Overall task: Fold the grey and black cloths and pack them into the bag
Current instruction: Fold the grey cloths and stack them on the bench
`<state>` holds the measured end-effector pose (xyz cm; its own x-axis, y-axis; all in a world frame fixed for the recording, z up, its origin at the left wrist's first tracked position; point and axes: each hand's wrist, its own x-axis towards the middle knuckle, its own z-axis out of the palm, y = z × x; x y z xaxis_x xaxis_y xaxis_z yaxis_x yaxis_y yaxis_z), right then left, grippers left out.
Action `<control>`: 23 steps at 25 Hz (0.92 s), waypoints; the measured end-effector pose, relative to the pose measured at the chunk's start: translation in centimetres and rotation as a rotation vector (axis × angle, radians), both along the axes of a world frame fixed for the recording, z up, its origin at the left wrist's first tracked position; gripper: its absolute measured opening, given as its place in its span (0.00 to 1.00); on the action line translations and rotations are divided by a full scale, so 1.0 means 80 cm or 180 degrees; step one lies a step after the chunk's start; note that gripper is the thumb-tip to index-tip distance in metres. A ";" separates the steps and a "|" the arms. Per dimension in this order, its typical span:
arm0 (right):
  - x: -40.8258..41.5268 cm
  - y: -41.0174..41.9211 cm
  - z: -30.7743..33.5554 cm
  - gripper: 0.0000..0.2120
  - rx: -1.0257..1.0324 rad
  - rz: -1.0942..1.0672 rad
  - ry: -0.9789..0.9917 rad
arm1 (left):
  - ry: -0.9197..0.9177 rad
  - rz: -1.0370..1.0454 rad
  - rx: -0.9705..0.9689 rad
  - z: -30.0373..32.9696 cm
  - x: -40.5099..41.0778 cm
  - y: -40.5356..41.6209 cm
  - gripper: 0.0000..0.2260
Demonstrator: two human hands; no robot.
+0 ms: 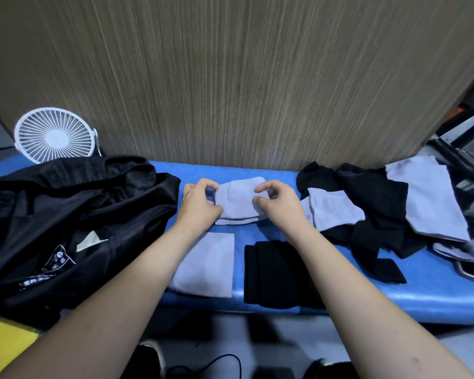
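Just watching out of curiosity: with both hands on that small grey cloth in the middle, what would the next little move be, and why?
Probably set the grey cloth down on the folded grey stack nearer the person. It already looks folded small, both the left hand and the right hand pinch its ends, and an unfolded pile waits to the right.

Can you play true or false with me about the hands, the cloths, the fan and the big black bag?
1. Both hands are at a grey cloth in the middle of the blue table. True: the left hand and the right hand hold its ends.
2. The white fan stands on the right. False: it stands at the far left, behind the black bag.
3. A folded black cloth lies near the table's front edge. True.
4. All the cloths are already folded. False: a loose pile of grey and black cloths lies on the right.
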<state>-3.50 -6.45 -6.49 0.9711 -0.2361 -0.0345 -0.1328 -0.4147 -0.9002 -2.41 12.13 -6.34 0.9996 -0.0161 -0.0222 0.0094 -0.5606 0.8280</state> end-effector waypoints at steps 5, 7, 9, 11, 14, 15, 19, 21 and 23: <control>-0.013 -0.002 0.017 0.18 0.0791 0.0347 0.0237 | 0.0296 -0.0248 0.0236 0.006 0.003 -0.002 0.15; -0.019 0.002 0.025 0.20 0.0996 0.0480 0.0097 | 0.0298 -0.0269 -0.0025 0.009 0.002 -0.003 0.14; -0.028 0.004 0.033 0.21 0.1256 0.0573 -0.0015 | 0.0400 -0.0272 -0.0533 0.020 -0.004 -0.007 0.15; -0.040 0.005 0.045 0.22 0.1496 0.0671 -0.0168 | 0.0647 -0.0253 -0.1052 0.035 -0.014 -0.008 0.15; -0.059 0.003 0.059 0.22 0.1765 0.0743 -0.0341 | 0.1035 -0.0490 -0.1889 0.051 -0.028 -0.001 0.17; -0.067 0.002 0.062 0.22 0.1758 0.0733 -0.0362 | 0.1084 -0.0632 -0.2208 0.055 -0.035 0.004 0.18; -0.097 0.004 0.076 0.22 0.1892 0.0803 -0.0410 | 0.1145 -0.0935 -0.2306 0.068 -0.068 0.025 0.21; -0.113 0.012 0.085 0.22 0.2262 0.0969 -0.0430 | 0.1403 -0.1140 -0.2420 0.071 -0.085 0.033 0.19; -0.130 0.023 0.091 0.22 0.2524 0.1152 -0.0437 | 0.1534 -0.1293 -0.2699 0.076 -0.104 0.037 0.20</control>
<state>-13.88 -4.64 0.77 0.9893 0.1309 0.0650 0.0163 0.3433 -0.9391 -10.73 15.11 -0.27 0.8042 -0.5436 -0.2403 0.3830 0.1649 0.9089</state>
